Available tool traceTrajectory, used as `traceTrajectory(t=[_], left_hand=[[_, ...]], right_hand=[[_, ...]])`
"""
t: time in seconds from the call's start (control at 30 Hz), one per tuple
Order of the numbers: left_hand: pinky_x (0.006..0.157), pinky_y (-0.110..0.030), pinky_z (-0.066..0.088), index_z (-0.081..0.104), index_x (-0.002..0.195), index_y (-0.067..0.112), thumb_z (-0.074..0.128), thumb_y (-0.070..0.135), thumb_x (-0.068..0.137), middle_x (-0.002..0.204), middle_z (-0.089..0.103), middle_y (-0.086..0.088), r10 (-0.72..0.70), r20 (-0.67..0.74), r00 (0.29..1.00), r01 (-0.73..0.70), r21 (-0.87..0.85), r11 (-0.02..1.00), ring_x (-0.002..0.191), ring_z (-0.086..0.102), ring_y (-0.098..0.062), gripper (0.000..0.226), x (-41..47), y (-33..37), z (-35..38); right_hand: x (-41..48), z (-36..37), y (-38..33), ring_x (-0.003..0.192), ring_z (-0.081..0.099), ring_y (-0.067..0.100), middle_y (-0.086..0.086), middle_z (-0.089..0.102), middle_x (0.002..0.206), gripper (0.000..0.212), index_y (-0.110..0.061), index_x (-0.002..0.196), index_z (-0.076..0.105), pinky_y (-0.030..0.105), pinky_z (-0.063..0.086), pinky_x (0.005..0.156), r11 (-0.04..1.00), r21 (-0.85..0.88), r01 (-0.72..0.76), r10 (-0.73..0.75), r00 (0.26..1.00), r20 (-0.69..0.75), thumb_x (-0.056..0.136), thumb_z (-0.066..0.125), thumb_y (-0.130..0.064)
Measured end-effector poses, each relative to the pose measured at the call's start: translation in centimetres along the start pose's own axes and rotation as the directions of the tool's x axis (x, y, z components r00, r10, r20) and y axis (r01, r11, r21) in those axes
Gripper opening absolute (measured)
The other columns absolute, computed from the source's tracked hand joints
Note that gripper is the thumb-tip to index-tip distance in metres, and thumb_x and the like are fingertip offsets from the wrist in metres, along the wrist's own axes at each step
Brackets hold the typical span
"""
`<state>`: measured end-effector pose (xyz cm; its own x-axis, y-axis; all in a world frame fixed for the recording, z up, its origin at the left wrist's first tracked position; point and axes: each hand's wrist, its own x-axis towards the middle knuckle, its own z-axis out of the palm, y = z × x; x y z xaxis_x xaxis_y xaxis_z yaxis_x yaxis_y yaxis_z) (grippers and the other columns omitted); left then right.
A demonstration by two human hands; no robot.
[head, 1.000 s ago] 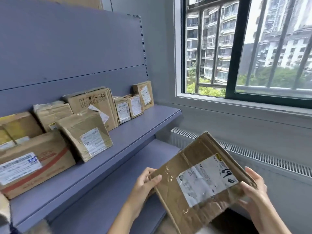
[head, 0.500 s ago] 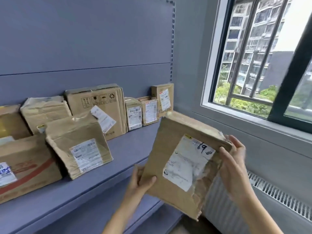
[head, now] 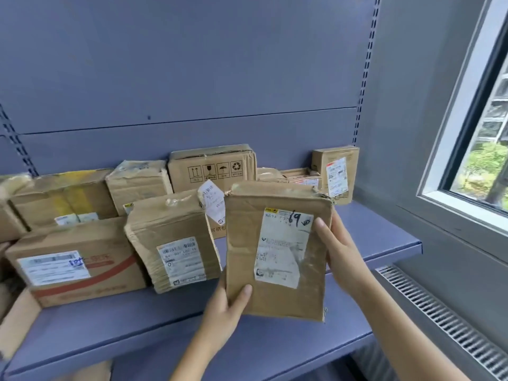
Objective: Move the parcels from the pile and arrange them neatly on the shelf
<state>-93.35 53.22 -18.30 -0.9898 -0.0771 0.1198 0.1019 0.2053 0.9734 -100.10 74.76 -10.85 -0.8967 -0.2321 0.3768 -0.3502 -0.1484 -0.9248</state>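
Left hand (head: 227, 307) pinching parcel (head: 245, 243) at lower-left corner, right hand (head: 339, 257) clasping right edge, above shelf (head: 373, 235)

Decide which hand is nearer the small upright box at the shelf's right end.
Right. The right hand grips the right edge of the held parcel, below and in front of the small box; the left hand holds the bottom-left corner, farther down and left.
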Motion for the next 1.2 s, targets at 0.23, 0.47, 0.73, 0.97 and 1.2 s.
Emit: traceTrajectory(t=[0.23, 0.47, 0.73, 0.97, 1.2], left_hand=[[0.077, -0.002, 0.041, 0.051, 0.112, 0.05, 0.05, 0.057, 0.079, 0.112, 0.062, 0.025, 0.018, -0.211, 0.977, 0.025, 0.202, 0.979, 0.101, 0.055, 0.016, 0.033, -0.3, -1.1, 2.0], [0.083, -0.001, 0.031, 0.041, 0.109, 0.063, 0.028, 0.067, 0.08, 0.111, 0.044, 0.049, -0.087, -0.367, 0.926, 0.165, 0.188, 0.968, 0.105, 0.042, 0.023, 0.033, -0.4, -1.5, 3.0], [0.072, -0.034, 0.048, 0.053, 0.087, 0.033, 0.03, 0.058, 0.095, 0.076, 0.059, 0.011, -0.101, -0.367, 0.925, 0.278, 0.47, 0.838, 0.084, 0.063, -0.019, 0.035, 2.2, -1.2, 1.6], [0.058, -0.032, 0.038, 0.046, 0.071, 0.023, 0.033, 0.058, 0.094, 0.064, 0.054, 0.006, -0.087, -0.418, 0.904, 0.309, 0.5, 0.809, 0.07, 0.057, -0.019, 0.044, 4.3, -1.6, 0.7], [0.061, -0.033, 0.042, 0.045, 0.069, 0.024, 0.035, 0.054, 0.096, 0.069, 0.059, 0.004, -0.026, -0.423, 0.906, 0.287, 0.566, 0.773, 0.076, 0.061, -0.02, 0.041, 5.5, -1.8, 0.6]], right_hand=[[2.0, -0.7, 1.8, 0.141, 0.031, 0.003, -0.015, 0.038, 0.151, 0.051, -0.037, 0.145, 0.026, 0.035, 0.03, 0.117, 0.986, -0.149, 0.076, -0.056, 0.99, 0.129, 0.098, 0.041, -0.048], [0.8, -0.7, 6.3, 0.131, 0.049, 0.009, -0.01, 0.05, 0.143, 0.084, -0.033, 0.146, 0.027, 0.042, 0.043, 0.108, 0.987, -0.159, 0.035, 0.001, 0.975, 0.224, 0.076, 0.072, -0.046], [3.5, -0.6, 9.1, 0.109, 0.058, -0.01, -0.032, 0.062, 0.118, 0.051, -0.042, 0.128, 0.044, 0.006, 0.046, 0.083, 0.984, -0.18, 0.01, 0.014, 0.991, 0.135, 0.083, 0.069, -0.04], [5.8, -0.3, 10.4, 0.112, 0.058, -0.007, -0.028, 0.063, 0.12, 0.063, -0.031, 0.134, 0.046, 0.007, 0.046, 0.085, 0.981, -0.193, -0.001, 0.026, 0.991, 0.13, 0.076, 0.065, -0.051], [7.6, -0.2, 11.3, 0.106, 0.057, -0.013, -0.037, 0.061, 0.112, 0.046, -0.045, 0.12, 0.049, 0.001, 0.042, 0.078, 0.974, -0.223, -0.028, 0.055, 0.992, 0.118, 0.076, 0.062, -0.053]])
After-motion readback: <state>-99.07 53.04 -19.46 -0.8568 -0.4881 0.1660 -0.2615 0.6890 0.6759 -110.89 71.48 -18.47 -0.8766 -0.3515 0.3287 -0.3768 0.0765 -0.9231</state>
